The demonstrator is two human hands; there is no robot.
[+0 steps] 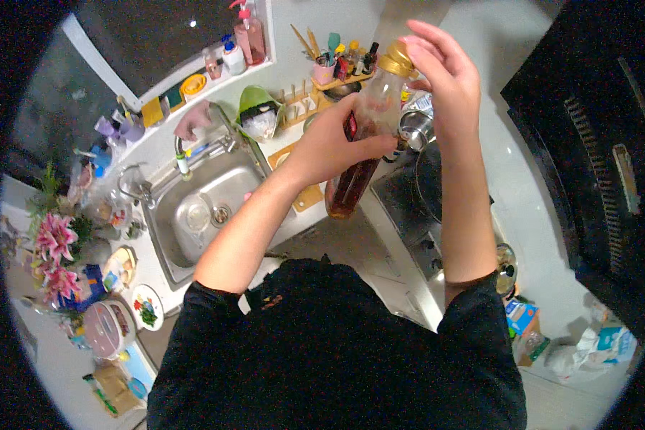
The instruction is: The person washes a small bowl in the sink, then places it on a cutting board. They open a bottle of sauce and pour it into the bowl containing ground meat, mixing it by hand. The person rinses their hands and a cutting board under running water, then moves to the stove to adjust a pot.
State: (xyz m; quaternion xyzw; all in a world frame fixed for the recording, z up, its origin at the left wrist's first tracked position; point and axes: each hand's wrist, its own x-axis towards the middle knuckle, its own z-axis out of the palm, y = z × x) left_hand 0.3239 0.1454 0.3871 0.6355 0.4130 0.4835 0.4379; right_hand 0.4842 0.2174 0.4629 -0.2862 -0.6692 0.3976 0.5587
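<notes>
A tall, clear bottle point(350, 188) partly filled with dark reddish-brown liquid is held up in front of me, tilted with its neck to the upper right. My left hand point(330, 142) wraps around its body, and a red label shows beside the fingers. At the top, my right hand point(446, 80) has its fingers against the gold screw cap point(395, 62), which sits on the neck. Behind the bottle, the cooktop point(403, 201) carries a dark pan point(430, 177), partly hidden by my right forearm. A shiny metal cup point(416, 126) stands near the wall.
To the left is a stainless steel sink point(166, 215) with a faucet point(226, 144). A cutting board point(306, 199) lies between sink and cooktop. Condiment bottles point(355, 56) stand on a wooden rack. A plate of chopped vegetables point(147, 307) and pink lilies point(56, 236) are farther left.
</notes>
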